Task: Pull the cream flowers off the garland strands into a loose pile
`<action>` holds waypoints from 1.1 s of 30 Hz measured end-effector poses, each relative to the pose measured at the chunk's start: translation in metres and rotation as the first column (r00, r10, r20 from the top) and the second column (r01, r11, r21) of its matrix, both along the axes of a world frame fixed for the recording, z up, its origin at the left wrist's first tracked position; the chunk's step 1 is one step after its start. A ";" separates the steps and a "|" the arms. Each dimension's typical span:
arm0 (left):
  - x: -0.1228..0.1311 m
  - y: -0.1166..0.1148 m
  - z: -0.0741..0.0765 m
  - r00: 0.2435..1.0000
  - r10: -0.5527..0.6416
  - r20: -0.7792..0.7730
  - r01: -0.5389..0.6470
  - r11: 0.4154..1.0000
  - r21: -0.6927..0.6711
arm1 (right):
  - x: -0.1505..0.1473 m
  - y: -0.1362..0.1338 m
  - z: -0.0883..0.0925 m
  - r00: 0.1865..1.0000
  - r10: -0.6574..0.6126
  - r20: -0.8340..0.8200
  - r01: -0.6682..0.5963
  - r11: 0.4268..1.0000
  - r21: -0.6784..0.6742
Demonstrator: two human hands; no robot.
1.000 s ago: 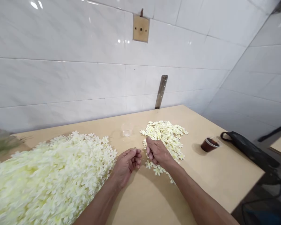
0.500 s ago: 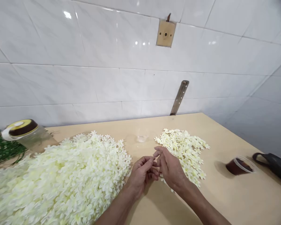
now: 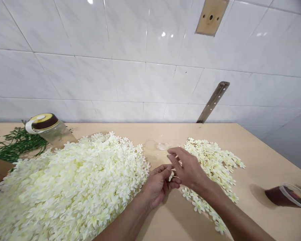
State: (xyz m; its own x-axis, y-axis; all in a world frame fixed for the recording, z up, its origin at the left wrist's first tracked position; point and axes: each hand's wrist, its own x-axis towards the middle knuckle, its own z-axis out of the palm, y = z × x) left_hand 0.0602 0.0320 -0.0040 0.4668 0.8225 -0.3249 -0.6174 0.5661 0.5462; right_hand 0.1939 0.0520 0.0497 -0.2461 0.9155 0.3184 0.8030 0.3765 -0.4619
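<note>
My left hand (image 3: 157, 184) and my right hand (image 3: 188, 169) meet above the wooden table (image 3: 253, 214), between two heaps of cream fabric flowers. A small cream flower (image 3: 171, 175) is pinched where the fingertips of both hands come together. The big pile of flowers (image 3: 70, 187) lies to the left of my left hand. The smaller flat spread of flowers (image 3: 214, 164) lies to the right, partly under my right wrist. A tiny clear cup (image 3: 163, 146) stands just beyond my fingers.
A jar with a yellow-and-brown lid (image 3: 46, 127) lies at the back left beside green stems (image 3: 15, 144). A dark-filled plastic tub (image 3: 286, 195) sits at the right. A metal strip (image 3: 213, 102) leans on the tiled wall, below a wooden plate (image 3: 211, 16).
The view has swung left and down. My hands have come together from slightly apart, and a small flower now shows between their fingertips.
</note>
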 end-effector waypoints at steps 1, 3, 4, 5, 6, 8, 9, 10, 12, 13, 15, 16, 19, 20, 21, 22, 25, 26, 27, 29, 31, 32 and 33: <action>0.000 -0.001 0.000 0.999 -0.002 -0.041 0.003 1.000 0.019 | 0.003 0.007 0.009 1.000 -0.003 0.012 0.003 1.000 0.016; 0.001 -0.003 0.001 0.991 -0.014 -0.135 0.021 0.998 0.052 | 0.007 0.022 0.027 0.995 -0.010 0.098 0.009 1.000 0.013; 0.001 -0.004 0.002 0.984 -0.028 -0.178 0.040 0.997 0.063 | 0.008 0.030 0.035 0.986 0.004 0.167 -0.001 1.000 -0.017; 0.001 -0.005 0.002 0.975 -0.045 -0.215 0.062 0.996 0.070 | 0.009 0.037 0.041 0.973 0.029 0.227 -0.021 0.999 -0.041; 0.001 -0.006 0.003 0.968 -0.056 -0.243 0.076 0.994 0.074 | 0.009 0.044 0.045 0.957 0.065 0.284 -0.047 0.996 -0.070; 0.001 -0.006 0.004 0.959 -0.055 -0.278 0.080 0.994 0.078 | 0.006 0.056 0.047 0.919 0.135 0.371 -0.093 0.987 -0.128; 0.001 -0.006 0.005 0.958 -0.043 -0.285 0.069 0.994 0.079 | 0.005 0.061 0.045 0.901 0.166 0.400 -0.110 0.981 -0.158; 0.001 -0.006 0.005 0.958 -0.030 -0.285 0.055 0.995 0.081 | 0.003 0.066 0.043 0.886 0.194 0.420 -0.123 0.974 -0.190; 0.000 -0.006 0.006 0.965 -0.005 -0.262 0.029 0.996 0.087 | -0.002 0.073 0.038 0.866 0.240 0.439 -0.135 0.957 -0.257; 0.000 -0.006 0.006 0.969 0.005 -0.249 0.017 0.996 0.089 | -0.004 0.076 0.036 0.860 0.256 0.442 -0.136 0.949 -0.286; 0.000 -0.006 0.006 0.974 0.020 -0.224 0.001 0.996 0.091 | -0.008 0.080 0.033 0.856 0.264 0.445 -0.118 0.937 -0.330; 0.000 -0.006 0.005 0.977 0.025 -0.211 -0.006 0.996 0.092 | -0.010 0.081 0.031 0.857 0.259 0.445 -0.098 0.931 -0.352; 0.001 -0.005 0.001 0.984 0.018 -0.180 -0.004 0.997 0.078 | -0.017 0.085 0.026 0.891 0.229 0.393 -0.031 0.893 -0.450; 0.002 -0.005 0.000 0.985 0.013 -0.173 -0.002 0.998 0.069 | -0.019 0.086 0.025 0.903 0.216 0.370 -0.019 0.883 -0.470; 0.002 -0.004 -0.002 0.986 0.012 -0.169 -0.002 0.998 0.058 | -0.021 0.087 0.023 0.909 0.207 0.361 -0.014 0.882 -0.471; 0.003 -0.004 -0.004 0.986 0.010 -0.164 -0.002 0.999 0.048 | -0.023 0.088 0.022 0.908 0.203 0.367 -0.015 0.890 -0.456; 0.004 -0.003 -0.008 0.990 0.014 -0.140 -0.006 0.999 0.053 | -0.026 0.092 0.018 0.871 0.208 0.446 -0.027 0.925 -0.379; 0.005 -0.003 -0.009 0.991 0.018 -0.130 -0.009 0.998 0.065 | -0.027 0.092 0.017 0.859 0.212 0.466 -0.028 0.929 -0.370; 0.005 -0.003 -0.010 0.992 0.025 -0.124 -0.016 0.997 0.076 | -0.026 0.093 0.016 0.852 0.214 0.478 -0.027 0.930 -0.367; 0.005 -0.004 -0.010 0.991 0.044 -0.123 -0.033 0.995 0.091 | -0.024 0.091 0.013 0.840 0.212 0.500 -0.024 0.934 -0.357; 0.005 -0.004 -0.009 0.990 0.054 -0.134 -0.041 0.994 0.098 | -0.021 0.088 0.012 0.831 0.205 0.518 -0.017 0.939 -0.344; 0.005 -0.004 -0.008 0.988 0.059 -0.140 -0.045 0.994 0.102 | -0.019 0.085 0.013 0.827 0.201 0.525 -0.013 0.941 -0.339; 0.005 -0.004 -0.007 0.988 0.065 -0.143 -0.049 0.993 0.107 | -0.018 0.082 0.015 0.826 0.197 0.528 -0.008 0.941 -0.338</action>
